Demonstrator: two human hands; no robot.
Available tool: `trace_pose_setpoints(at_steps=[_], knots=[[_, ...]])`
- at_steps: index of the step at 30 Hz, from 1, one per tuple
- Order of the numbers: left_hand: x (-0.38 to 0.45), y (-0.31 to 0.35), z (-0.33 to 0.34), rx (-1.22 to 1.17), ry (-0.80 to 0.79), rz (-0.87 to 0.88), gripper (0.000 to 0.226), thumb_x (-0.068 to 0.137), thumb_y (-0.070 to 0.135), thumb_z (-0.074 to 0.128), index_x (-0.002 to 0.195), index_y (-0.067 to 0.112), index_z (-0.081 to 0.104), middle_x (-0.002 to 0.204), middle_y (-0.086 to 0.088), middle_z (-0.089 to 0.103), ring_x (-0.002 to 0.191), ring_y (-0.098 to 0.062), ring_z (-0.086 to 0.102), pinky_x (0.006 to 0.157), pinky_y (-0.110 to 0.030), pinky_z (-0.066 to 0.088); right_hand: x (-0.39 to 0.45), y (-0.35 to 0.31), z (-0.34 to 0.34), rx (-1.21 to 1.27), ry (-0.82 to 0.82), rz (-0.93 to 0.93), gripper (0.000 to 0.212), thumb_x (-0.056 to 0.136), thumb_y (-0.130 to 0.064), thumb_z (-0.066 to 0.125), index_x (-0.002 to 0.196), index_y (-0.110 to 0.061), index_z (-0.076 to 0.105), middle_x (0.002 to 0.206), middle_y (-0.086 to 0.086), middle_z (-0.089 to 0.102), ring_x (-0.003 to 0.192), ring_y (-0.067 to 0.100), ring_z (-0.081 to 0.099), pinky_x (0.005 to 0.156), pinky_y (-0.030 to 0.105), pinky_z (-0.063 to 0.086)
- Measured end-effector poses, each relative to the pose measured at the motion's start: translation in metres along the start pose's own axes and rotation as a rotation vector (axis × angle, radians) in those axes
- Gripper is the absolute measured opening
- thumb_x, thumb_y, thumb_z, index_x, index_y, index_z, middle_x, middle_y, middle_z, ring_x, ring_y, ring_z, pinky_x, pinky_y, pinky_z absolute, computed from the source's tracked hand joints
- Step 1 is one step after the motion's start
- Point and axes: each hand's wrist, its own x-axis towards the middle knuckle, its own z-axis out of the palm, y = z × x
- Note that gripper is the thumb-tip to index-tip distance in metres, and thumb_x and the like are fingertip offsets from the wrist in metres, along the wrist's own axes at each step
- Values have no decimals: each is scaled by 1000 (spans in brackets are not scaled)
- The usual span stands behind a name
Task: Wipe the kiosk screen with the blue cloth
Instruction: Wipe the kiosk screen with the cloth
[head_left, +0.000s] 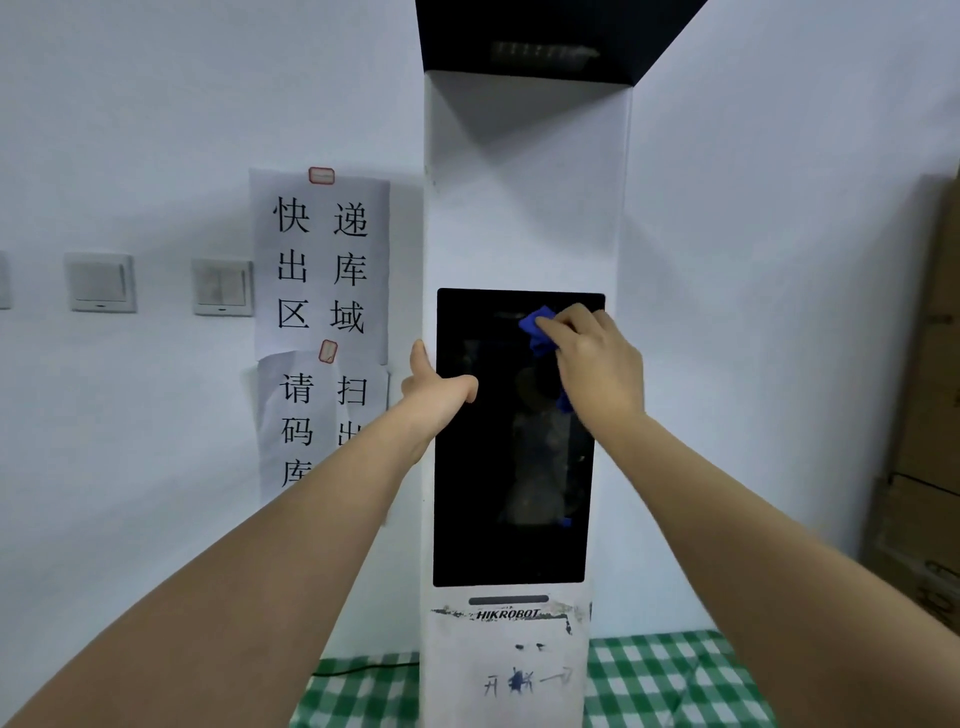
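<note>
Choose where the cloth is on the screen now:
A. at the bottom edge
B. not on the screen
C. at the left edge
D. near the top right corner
D: the right hand presses the blue cloth against the screen near its top right corner, while the left hand grips the left edge.

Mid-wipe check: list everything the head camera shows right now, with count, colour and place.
Tall kiosk column: one, white, centre, against the wall.
Kiosk screen: one, black, dark, on the column's front.
Blue cloth: one, bunched, at the screen's upper right.
Paper notices: two, white with black characters, taped on the wall left of the kiosk.
Wall switches: two full ones, white, far left.
Checked cloth: green and white, at the kiosk's base.
Cardboard boxes: brown, right edge; count unclear.
Left hand: grips the column's left edge.
Right hand: holds the cloth against the screen.
</note>
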Motion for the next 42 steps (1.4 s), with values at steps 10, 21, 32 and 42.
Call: trace_pose_setpoints(at_steps=[10,21,32,42], knots=[[-1,-3,-1,21,6,15,91,84,11,49,152,34,-8,155,-7,19,135,-30,32,86,-34,30,4,11,-2,-2,78,289,45,83,6,51,118,-18,65,107,5,59,92,27,50,54,31,39],[0,-6,-3,63,2,23,91,84,9,48,151,34,-8,156,-7,18,135,-29,33,87,-34,31,3,21,-3,-48,143,357,47,79,10,54,114,-16,67,106,5,61,90,28,52,50,28,32],[1,-9,-2,74,4,71,94,85,-2,47,152,33,-9,154,-8,20,104,-17,37,82,-27,33,-2,36,-10,-108,64,197,48,71,11,63,110,-16,69,103,5,64,88,30,54,49,26,31],[9,-19,-9,67,-2,108,94,88,-9,43,150,41,-8,157,-6,16,136,-30,35,105,-43,40,-20,30,1,-136,56,-119,50,59,10,77,103,-13,72,95,2,67,72,28,57,40,20,33]])
